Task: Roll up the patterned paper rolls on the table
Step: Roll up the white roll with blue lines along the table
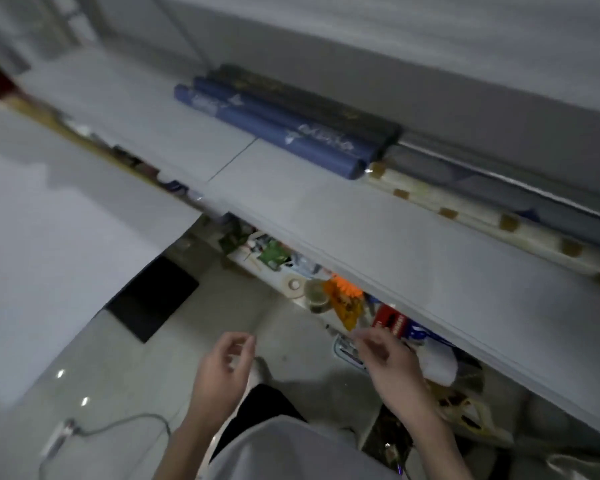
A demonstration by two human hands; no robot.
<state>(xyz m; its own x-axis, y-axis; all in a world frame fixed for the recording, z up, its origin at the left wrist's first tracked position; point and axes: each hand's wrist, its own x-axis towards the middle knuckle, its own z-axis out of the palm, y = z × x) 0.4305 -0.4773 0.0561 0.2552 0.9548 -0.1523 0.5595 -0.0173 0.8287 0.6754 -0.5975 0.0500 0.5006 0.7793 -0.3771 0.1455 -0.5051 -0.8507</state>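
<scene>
Watching through the head camera, and the picture is smearing with motion. The white table is running diagonally across my view. The patterned paper rolls are lying along its far edge, against the wall: two blue rolls side by side, a dark roll just behind them, all rolled tight. To their right a cream roll with brown squares is lying end to end with the blue pair, and a grey-blue roll is sitting just behind it.

Both hands are hanging below the table's near edge, over the floor, well apart from every roll. The left hand is showing loosely curled fingers with nothing in them. The right hand is drawing its fingertips close together, and through the blur I cannot tell whether they are pinching anything.

Under the table, a shelf is showing clutter: a tape roll, an orange item, a red box. A black mat and a cable are lying on the floor.
</scene>
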